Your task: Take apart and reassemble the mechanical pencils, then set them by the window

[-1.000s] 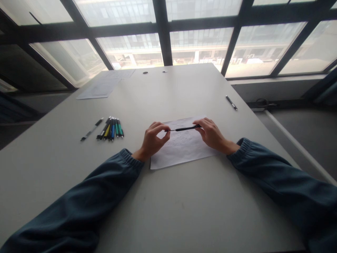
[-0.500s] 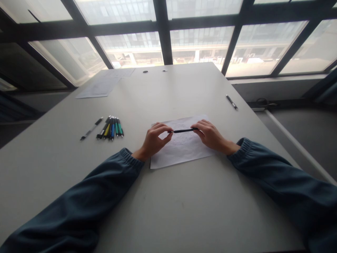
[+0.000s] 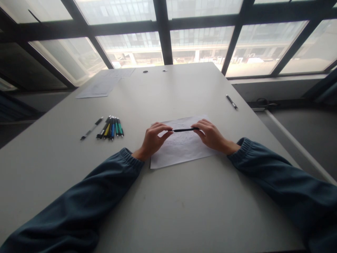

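A black pen (image 3: 183,130) is held level between my two hands, above a sheet of paper (image 3: 181,154) with faint drawn marks. The fingertips of my left hand (image 3: 156,137) pinch the pen's left end. At its right end, the thumb and fingers of my right hand (image 3: 209,134) are closed on the barrel. My fingers hide both ends of the pen, so I cannot make out the tip clearly.
Left of the paper lies a bunch of several pens (image 3: 110,128), black, yellow, blue and green. A clear-barrelled pen (image 3: 92,129) rests beside them. Another pen (image 3: 232,102) is near the table's right edge. More papers (image 3: 98,87) lie at the far left, before the windows.
Both hands stay in nearly the same place with the pen between them. The left fingertips have shifted very slightly at the pen's end.
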`<state>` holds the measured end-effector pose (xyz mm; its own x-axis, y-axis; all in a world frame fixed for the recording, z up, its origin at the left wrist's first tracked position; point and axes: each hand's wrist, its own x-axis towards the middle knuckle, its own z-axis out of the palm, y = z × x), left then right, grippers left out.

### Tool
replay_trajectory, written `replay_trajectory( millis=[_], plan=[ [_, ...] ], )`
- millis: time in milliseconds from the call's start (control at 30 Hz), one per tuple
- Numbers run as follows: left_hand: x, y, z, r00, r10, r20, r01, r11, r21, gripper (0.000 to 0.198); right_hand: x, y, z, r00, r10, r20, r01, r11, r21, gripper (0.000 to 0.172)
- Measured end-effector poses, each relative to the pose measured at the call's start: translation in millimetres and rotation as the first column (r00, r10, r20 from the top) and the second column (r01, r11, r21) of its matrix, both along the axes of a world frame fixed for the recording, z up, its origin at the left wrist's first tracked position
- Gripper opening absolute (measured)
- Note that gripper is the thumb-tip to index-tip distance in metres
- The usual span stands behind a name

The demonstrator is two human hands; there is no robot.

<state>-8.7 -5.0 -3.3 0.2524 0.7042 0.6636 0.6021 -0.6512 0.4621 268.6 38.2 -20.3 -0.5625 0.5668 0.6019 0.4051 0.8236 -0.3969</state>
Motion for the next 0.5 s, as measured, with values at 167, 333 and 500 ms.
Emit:
replay_trajectory(
  millis=[167, 333, 500],
  plan=[
    [-0.5, 0.1, -1.7, 1.0, -0.003, 0.008, 0.003, 1.0, -0.03, 0.014, 0.3, -0.6, 1.3, 1.0, 0.008, -0.002, -0.008, 0.999, 0.044, 0.016],
    [-0.5, -0.2, -1.8, 1.0, -0.021, 0.018, 0.022, 0.999, -0.034, 0.014, 1.1, -1.4, 3.1, 1.0, -0.01, 0.01, 0.009, 0.995, 0.098, 0.016],
    [-0.3, -0.3, -0.9, 1.0, -0.013, 0.006, 0.013, 0.999, -0.039, 0.014, 1.7, -2.1, 4.2, 0.999, -0.021, 0.039, 0.015, 0.99, 0.142, 0.017]
  ],
)
